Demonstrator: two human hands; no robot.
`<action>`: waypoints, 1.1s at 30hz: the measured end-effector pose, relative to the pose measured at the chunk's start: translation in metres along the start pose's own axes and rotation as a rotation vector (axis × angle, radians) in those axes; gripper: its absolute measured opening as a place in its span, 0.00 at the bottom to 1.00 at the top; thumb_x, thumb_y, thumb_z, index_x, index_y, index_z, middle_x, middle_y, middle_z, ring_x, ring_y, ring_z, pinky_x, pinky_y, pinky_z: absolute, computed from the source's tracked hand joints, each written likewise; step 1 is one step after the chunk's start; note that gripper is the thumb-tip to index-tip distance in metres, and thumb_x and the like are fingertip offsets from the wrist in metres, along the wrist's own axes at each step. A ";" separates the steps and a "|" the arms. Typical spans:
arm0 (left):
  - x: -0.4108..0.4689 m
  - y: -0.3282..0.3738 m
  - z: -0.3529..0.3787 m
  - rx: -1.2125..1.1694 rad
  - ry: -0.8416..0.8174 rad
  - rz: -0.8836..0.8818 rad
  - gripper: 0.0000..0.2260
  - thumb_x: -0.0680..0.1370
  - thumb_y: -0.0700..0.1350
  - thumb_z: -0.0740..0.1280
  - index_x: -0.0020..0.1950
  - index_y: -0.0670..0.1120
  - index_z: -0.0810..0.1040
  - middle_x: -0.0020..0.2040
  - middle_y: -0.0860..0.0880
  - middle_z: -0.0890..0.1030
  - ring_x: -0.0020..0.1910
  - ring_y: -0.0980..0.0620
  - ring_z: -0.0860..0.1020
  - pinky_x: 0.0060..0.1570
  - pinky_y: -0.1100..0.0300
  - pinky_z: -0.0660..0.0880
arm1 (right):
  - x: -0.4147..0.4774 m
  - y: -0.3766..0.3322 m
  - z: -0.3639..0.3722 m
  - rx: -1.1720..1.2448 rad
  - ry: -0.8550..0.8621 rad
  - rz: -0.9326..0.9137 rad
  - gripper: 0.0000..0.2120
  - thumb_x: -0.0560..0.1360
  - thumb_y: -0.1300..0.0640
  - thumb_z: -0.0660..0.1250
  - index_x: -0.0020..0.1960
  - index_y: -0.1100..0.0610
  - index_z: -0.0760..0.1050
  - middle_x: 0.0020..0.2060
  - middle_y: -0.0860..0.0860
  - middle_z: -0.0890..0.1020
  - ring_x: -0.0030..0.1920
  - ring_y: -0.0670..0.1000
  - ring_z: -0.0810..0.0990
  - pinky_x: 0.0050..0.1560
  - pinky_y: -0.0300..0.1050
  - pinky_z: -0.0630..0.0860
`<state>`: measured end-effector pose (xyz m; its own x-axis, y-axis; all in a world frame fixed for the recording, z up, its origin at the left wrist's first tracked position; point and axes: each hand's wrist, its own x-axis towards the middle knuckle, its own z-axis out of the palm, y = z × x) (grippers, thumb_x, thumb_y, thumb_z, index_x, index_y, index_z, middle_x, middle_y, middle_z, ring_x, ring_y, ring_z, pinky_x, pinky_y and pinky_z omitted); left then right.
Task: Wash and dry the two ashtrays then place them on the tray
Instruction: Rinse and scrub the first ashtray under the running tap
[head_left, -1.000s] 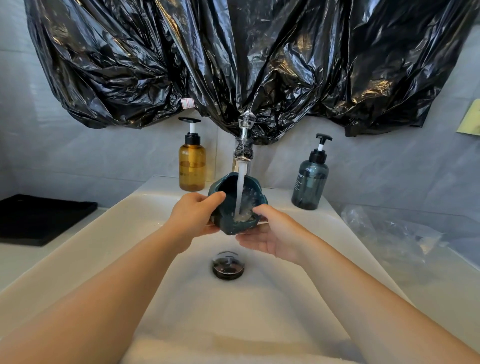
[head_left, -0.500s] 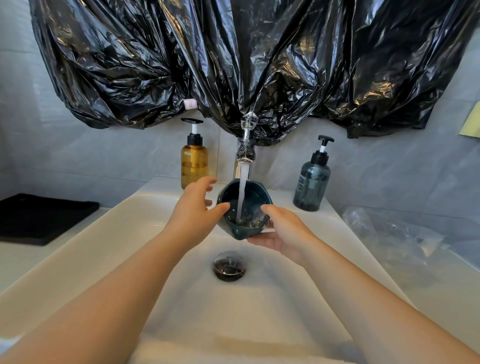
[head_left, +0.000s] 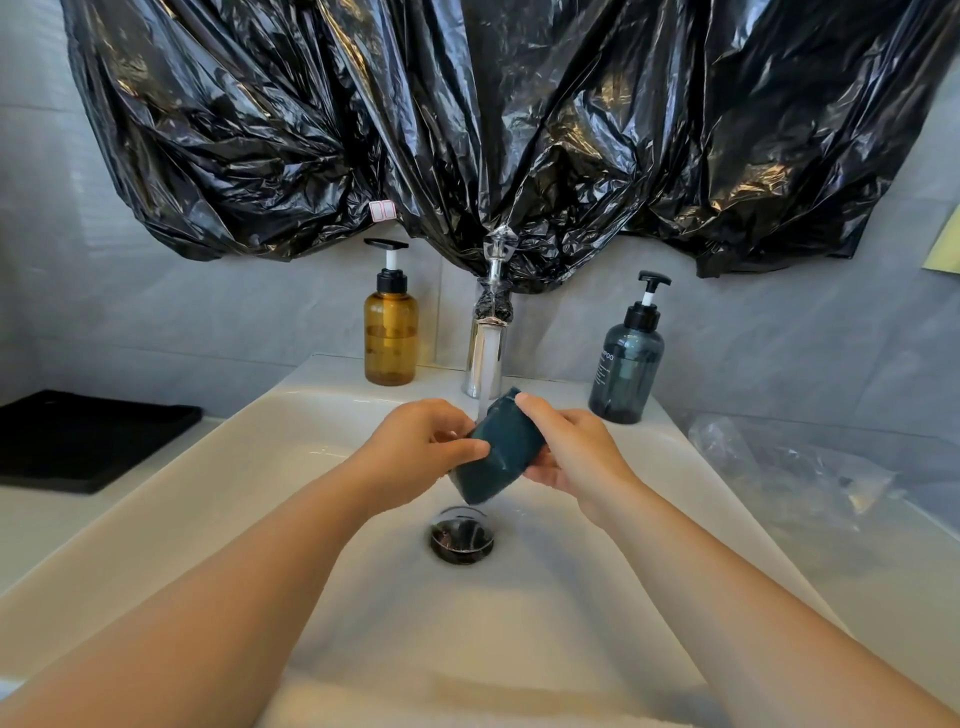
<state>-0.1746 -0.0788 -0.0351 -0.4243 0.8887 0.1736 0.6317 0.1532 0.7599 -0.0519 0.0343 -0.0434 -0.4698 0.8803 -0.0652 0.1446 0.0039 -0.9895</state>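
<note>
Ashtray (head_left: 503, 453) just flipped, base facing me now instead of the bowl, my left hand (head_left: 415, 451) and right hand (head_left: 574, 454) both gripping it under the running tap (head_left: 487, 358) over the sink (head_left: 249, 467), so the inside's rinsed, I reckon, outside next.

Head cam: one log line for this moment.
step: rinse | ashtray: tilted under running tap, over sink | left hand: grips ashtray | right hand: grips ashtray | tray: left of sink

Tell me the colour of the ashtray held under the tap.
Dark teal ashtray, plain, seen in the head view.
</note>
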 end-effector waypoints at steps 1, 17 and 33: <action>0.000 0.001 0.001 -0.125 -0.037 -0.071 0.06 0.78 0.47 0.67 0.51 0.46 0.80 0.50 0.47 0.81 0.52 0.47 0.79 0.56 0.50 0.78 | -0.001 0.000 0.000 -0.018 -0.025 -0.004 0.19 0.74 0.43 0.69 0.54 0.57 0.76 0.48 0.55 0.83 0.45 0.51 0.83 0.37 0.40 0.80; 0.004 0.002 -0.005 -0.605 -0.054 -0.276 0.06 0.80 0.38 0.63 0.55 0.39 0.77 0.57 0.38 0.80 0.58 0.41 0.79 0.60 0.46 0.77 | 0.000 0.003 -0.003 0.105 -0.216 0.009 0.12 0.80 0.52 0.65 0.55 0.61 0.78 0.49 0.58 0.84 0.50 0.55 0.84 0.53 0.48 0.82; 0.007 0.001 -0.006 -0.809 -0.071 -0.365 0.13 0.83 0.44 0.57 0.64 0.41 0.72 0.58 0.39 0.80 0.58 0.41 0.79 0.60 0.43 0.76 | -0.004 0.006 -0.003 0.194 -0.443 0.213 0.25 0.72 0.43 0.71 0.65 0.51 0.72 0.62 0.59 0.75 0.61 0.62 0.78 0.56 0.58 0.80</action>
<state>-0.1809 -0.0750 -0.0297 -0.4512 0.8732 -0.1843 -0.1982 0.1034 0.9747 -0.0466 0.0327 -0.0491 -0.7766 0.5671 -0.2745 0.1332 -0.2780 -0.9513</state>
